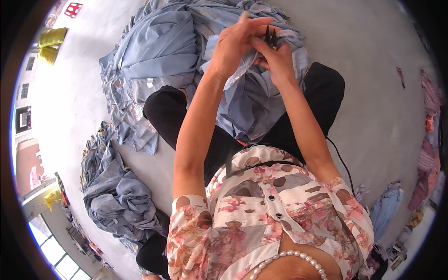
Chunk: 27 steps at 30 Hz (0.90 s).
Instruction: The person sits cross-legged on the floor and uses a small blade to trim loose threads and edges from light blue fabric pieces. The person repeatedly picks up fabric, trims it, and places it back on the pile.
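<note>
A large heap of blue-grey cloth (161,51) with shiny patterned borders lies in front of me and spreads across my lap between my black-trousered legs. My right hand (279,63) is closed around small black thread snips (270,37), their pointed blades standing up and apart. Just left of the blades, my left hand (231,49) is raised over the cloth, its fingers stretched toward the snips. A pale patterned cloth edge (240,73) runs below the left palm toward the right hand. Whether the left fingertips touch cloth is hidden.
A second blue-grey cloth pile (119,200) lies on the grey floor (373,107) at my left. Beside it show a dark trouser leg and part of a hand (151,276). Pink garments (427,156) and a light-blue cloth (387,205) lie at right. A black cord (343,161) runs by my right side.
</note>
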Available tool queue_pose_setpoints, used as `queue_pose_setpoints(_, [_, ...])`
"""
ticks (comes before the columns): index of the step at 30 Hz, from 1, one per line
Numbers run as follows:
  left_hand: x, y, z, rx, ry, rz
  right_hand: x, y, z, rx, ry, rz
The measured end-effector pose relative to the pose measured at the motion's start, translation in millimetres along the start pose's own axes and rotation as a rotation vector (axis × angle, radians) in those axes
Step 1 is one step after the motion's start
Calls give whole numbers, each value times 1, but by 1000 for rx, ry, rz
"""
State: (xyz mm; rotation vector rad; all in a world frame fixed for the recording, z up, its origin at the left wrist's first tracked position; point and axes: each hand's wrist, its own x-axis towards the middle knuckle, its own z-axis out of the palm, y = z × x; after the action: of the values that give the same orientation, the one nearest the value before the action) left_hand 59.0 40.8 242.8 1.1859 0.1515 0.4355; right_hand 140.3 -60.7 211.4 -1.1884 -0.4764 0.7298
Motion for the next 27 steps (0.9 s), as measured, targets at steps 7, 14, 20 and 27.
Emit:
queue_pose_setpoints(7, [-80, -93, -12, 752, 531, 228, 15, 15, -14, 177, 94, -76])
queue_pose_setpoints(14, [-112, -240, -55, 818, 915, -304, 6, -56, -9, 399, 282, -201])
queue_pose_setpoints(20, [-125, -242, -121, 616, 1053, -208, 64, -79, -184, 508, 373, -258])
queue_pose_setpoints(27, [-102, -111, -146, 424, 1200, 437, 58, -37, -237, 451, 393, -53])
